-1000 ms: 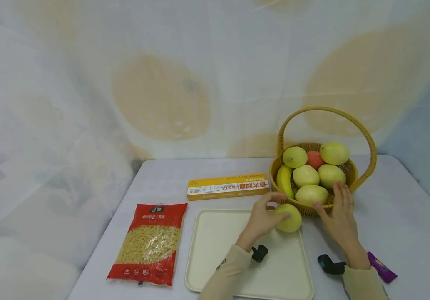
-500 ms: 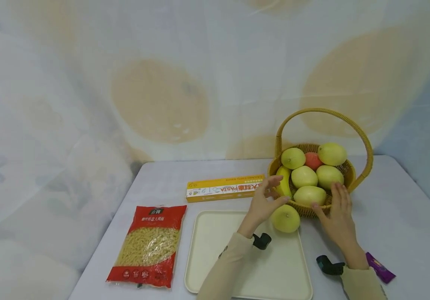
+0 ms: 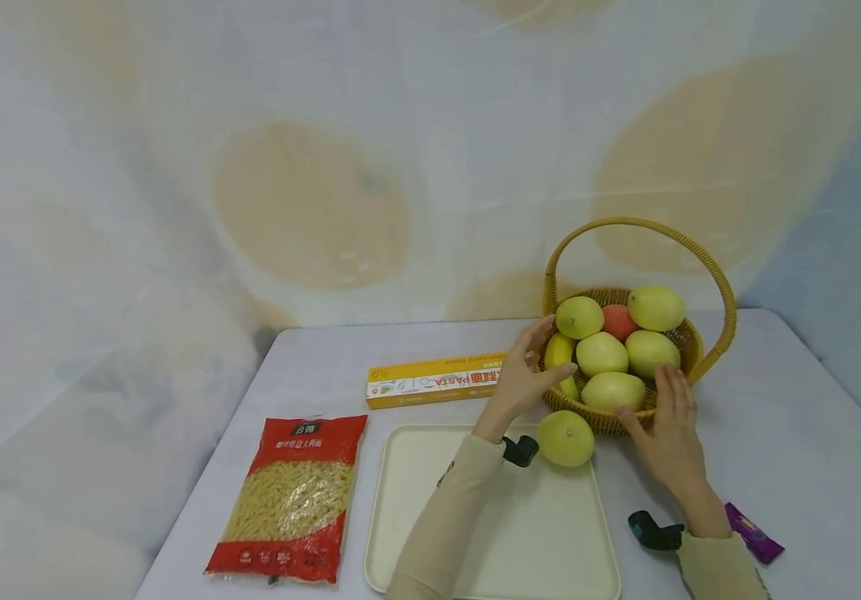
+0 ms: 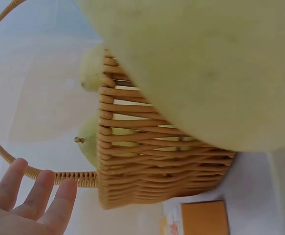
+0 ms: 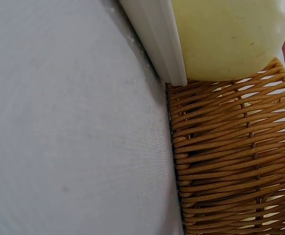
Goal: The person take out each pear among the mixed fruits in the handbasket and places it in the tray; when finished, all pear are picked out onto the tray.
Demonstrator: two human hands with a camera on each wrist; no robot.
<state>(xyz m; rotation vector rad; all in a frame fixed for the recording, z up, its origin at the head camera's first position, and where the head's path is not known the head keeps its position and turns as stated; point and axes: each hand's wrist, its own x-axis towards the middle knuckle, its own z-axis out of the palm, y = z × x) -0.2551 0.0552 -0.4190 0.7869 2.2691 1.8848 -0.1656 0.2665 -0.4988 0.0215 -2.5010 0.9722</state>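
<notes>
A wicker basket [image 3: 613, 425] with a tall handle holds several pale green-yellow fruits [image 3: 603, 354], a banana [image 3: 559, 350] and a red fruit [image 3: 618, 322]. My left hand [image 3: 523, 379] is at its left side, fingers spread by the rim and thumb over the banana. In the left wrist view, those fingers [image 4: 37, 196] overlap the handle's base. At the basket's front right, my right hand [image 3: 672, 433] has its fingertips by the fruit and its thumb at the front rim. A loose round yellow-green fruit [image 3: 565, 439] sits on the tray's back right corner, close against the basket.
The cream tray [image 3: 430, 500] lies in front of the basket. Behind it is a yellow pasta box [image 3: 430, 383], partly covered by my left hand. A red bag of pasta [image 3: 295, 492] lies to the left, a small purple packet [image 3: 754, 533] beside my right sleeve.
My left hand has let go of the loose fruit and moved back and up to the basket's left side. The right hand keeps its place at the basket.
</notes>
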